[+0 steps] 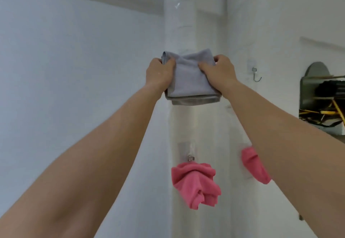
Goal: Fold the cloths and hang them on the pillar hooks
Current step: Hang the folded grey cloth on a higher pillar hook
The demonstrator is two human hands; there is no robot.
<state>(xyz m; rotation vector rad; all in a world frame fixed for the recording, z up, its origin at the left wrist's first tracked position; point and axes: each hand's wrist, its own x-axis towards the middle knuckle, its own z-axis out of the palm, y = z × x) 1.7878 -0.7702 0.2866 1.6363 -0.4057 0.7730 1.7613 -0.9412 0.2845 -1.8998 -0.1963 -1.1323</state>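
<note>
A folded grey cloth (190, 80) is held up against the white pillar (182, 22) at head height. My left hand (158, 73) grips its upper left corner and my right hand (219, 71) grips its upper right edge. Any hook behind the grey cloth is hidden. A bare metal hook (256, 74) sticks out of the pillar's right face, just right of my right hand. Lower down, a pink cloth (195, 183) hangs bunched from a hook (190, 157) on the front face. A second pink cloth (253, 164) hangs on the right face, partly behind my right forearm.
A plain white wall (74, 78) fills the left side. At the right edge an opening in the wall (323, 99) shows grey metal, dark cables and yellow wires. My two forearms reach up from the bottom corners.
</note>
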